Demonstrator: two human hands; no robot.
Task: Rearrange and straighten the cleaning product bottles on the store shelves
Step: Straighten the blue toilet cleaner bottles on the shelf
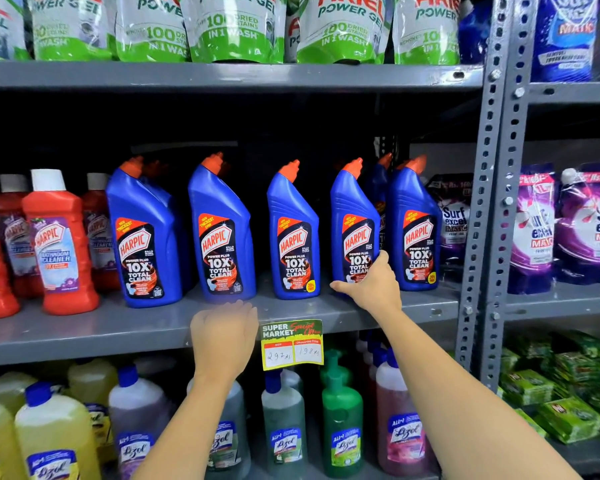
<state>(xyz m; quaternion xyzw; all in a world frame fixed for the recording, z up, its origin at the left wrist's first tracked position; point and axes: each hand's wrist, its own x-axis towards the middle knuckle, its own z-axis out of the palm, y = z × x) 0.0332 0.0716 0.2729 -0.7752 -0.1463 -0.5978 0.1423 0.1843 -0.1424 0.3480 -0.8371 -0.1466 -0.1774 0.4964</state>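
Five blue bottles are seen upright in a spaced front row on the middle shelf at centre frame, with further blue bottles partly hidden behind them. The fourth bottle, right of centre, is held at its base by the right hand, the grip closed around its lower front with thumb and fingers on either side. The left hand is rested, grip loosely open and holding nothing, on the shelf edge below the second bottle, just beside a yellow price tag.
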